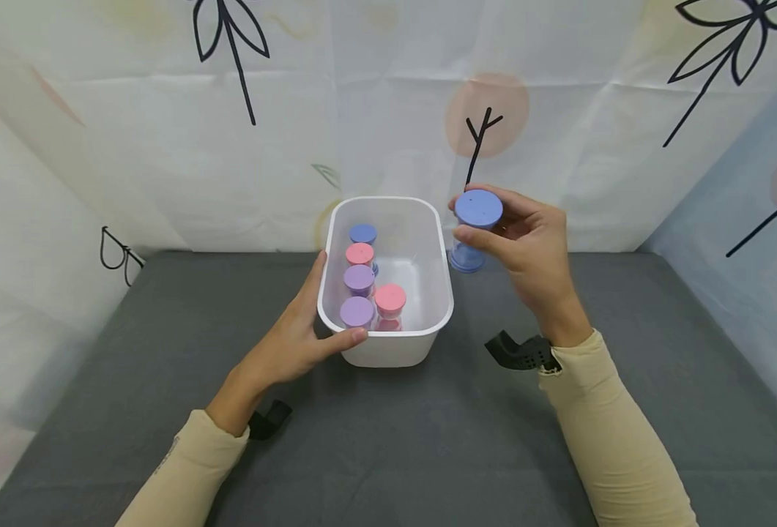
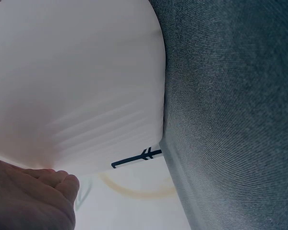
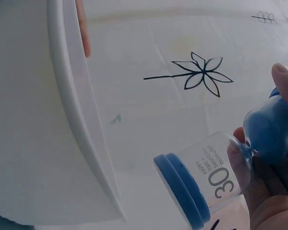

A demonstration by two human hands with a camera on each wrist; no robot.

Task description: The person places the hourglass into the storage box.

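My right hand (image 1: 533, 238) holds a blue-capped sand timer (image 1: 479, 209) upright just right of the white plastic bin, its base a little lower than the rim. In the right wrist view the sand timer (image 3: 216, 179) shows a clear glass bulb printed "30", with blue sand in the bulb nearer the palm. My left hand (image 1: 299, 329) grips the near left corner of the bin (image 1: 388, 350), thumb at the front rim and fingers along the left side. Inside the bin stand a blue timer (image 1: 363, 233), two pink timers (image 1: 390, 298) and two purple timers (image 1: 358, 312).
The bin stands on a dark grey cloth-covered table (image 1: 388, 454), near its back edge. A white patterned curtain (image 1: 388, 124) hangs behind and at both sides. Black straps (image 1: 520, 351) are worn at both wrists.
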